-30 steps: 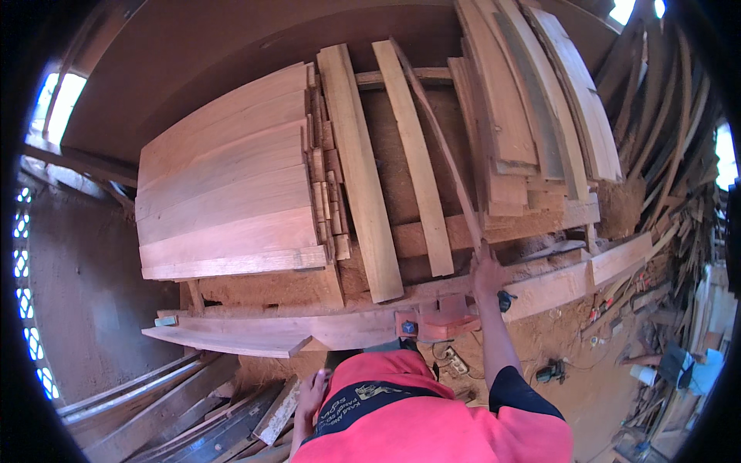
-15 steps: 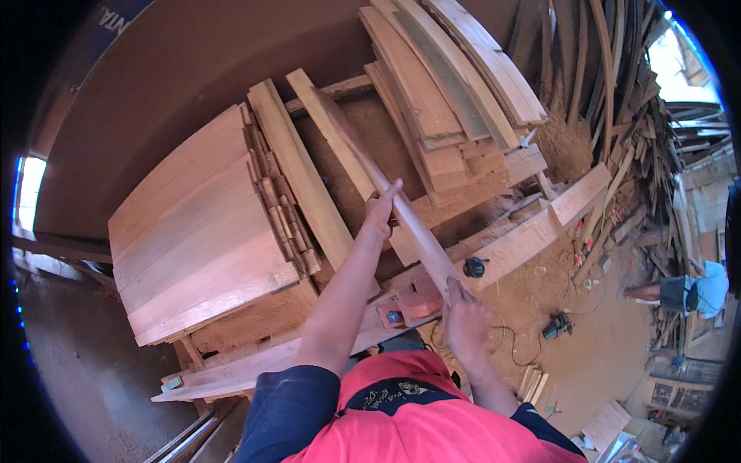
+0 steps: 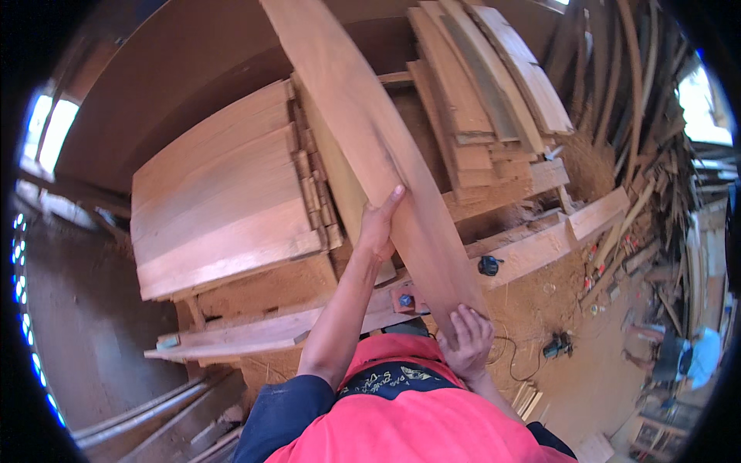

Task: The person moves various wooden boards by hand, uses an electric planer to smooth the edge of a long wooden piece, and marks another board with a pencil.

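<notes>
A long wooden plank (image 3: 363, 116) slants across the middle, its broad face turned up toward me. My left hand (image 3: 378, 228) grips its left edge about halfway along, thumb lying on the face. At the near end my right hand (image 3: 468, 339) is closed around the plank, its fingers on top. Beneath the plank and between my arms, a red tool with a blue knob (image 3: 404, 299) sits on the bench beam, partly hidden. A black knob-like part (image 3: 489, 265) shows just right of the plank.
Wide boards (image 3: 224, 201) lie stacked at left, and more planks (image 3: 455, 100) at back right. Scrap timber (image 3: 656, 116) leans along the far right. A corded power tool (image 3: 557, 345) rests on the sawdust-covered floor. Another person (image 3: 698, 359) is at the right edge.
The plank has been raised and rolled from its narrow edge to its broad face. Its far end now reaches the top of the view. Both hands still hold it.
</notes>
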A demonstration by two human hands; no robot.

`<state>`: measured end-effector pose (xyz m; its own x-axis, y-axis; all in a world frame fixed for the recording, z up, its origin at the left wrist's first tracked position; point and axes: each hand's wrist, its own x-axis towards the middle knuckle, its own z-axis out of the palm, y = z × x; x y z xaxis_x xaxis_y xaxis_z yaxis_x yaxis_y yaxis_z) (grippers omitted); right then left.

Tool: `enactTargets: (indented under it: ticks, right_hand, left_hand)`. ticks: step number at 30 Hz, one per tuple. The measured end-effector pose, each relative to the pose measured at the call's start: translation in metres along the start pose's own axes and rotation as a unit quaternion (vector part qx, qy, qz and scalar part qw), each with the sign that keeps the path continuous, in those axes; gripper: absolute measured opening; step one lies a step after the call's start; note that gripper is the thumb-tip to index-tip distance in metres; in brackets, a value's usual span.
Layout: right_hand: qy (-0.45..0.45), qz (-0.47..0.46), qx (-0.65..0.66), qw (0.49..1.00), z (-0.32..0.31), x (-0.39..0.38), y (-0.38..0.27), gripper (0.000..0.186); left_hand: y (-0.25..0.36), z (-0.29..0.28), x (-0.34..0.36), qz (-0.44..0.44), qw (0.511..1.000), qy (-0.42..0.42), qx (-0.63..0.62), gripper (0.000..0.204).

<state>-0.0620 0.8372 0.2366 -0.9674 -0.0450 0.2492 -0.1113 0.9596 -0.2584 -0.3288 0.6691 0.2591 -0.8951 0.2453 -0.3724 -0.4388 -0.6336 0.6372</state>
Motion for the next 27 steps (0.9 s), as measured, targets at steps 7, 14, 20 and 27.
enactTargets:
  ticks: [7,14,20,27]
  right_hand:
    - [0.013,0.077,0.340,0.937,0.016,0.054,-0.042,0.055]
    - [0.010,0.084,0.478,0.874,0.069,0.043,-0.136,0.041]
    - [-0.078,0.065,0.368,0.924,0.102,-0.011,-0.166,0.054]
    - [-0.136,-0.038,0.422,0.896,0.138,0.002,-0.320,0.046]
  left_hand:
    - [0.105,-0.005,-0.096,0.185,0.980,-0.034,0.064,0.042]
    - [0.163,-0.096,-0.180,0.249,0.966,-0.014,0.063,0.042]
    - [0.258,-0.205,-0.242,0.237,0.964,-0.029,-0.117,0.054]
    - [0.342,-0.299,-0.316,0.454,0.877,0.135,0.082,0.048]
